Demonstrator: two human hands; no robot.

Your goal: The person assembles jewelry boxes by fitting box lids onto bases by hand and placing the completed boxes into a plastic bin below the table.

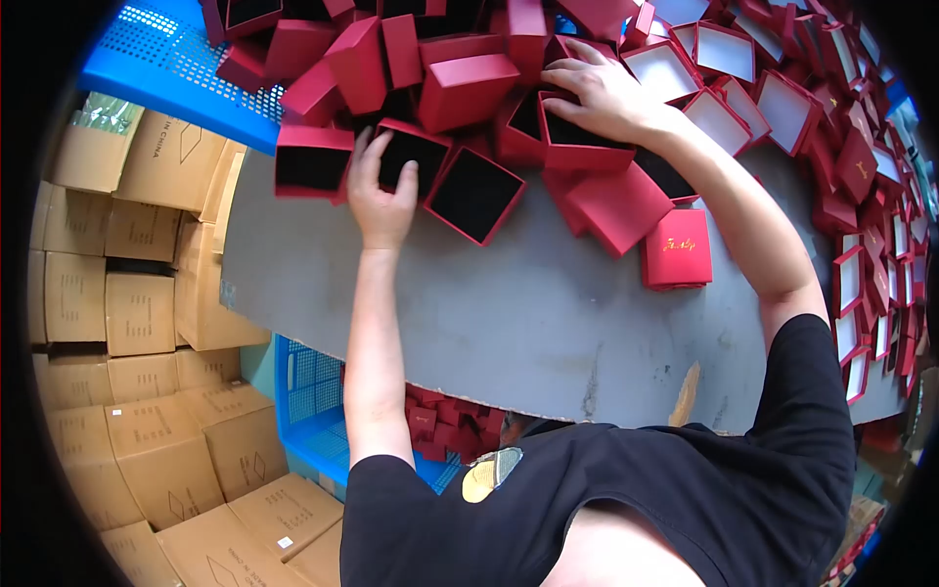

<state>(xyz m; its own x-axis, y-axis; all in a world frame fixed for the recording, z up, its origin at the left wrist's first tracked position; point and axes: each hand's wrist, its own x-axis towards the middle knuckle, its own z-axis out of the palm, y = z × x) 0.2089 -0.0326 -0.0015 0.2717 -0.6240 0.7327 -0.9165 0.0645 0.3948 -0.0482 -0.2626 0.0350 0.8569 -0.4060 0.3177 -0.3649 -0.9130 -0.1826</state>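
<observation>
My left hand reaches to a red box base with a black lining. Its fingers and thumb are apart, at the box's left side and over its opening. Another black-lined box lies just left of that hand, and a tilted one is to its right. My right hand lies over the pile with fingers spread, above an open red box; the fingertips rest among the boxes behind it. Below it are a plain red box and a closed red box with gold lettering.
A grey table carries the heaped red boxes. White-lined red lids fill the right side. A blue perforated crate is at the upper left. Another blue crate with red pieces stands below the table's edge. Cardboard cartons are stacked at left.
</observation>
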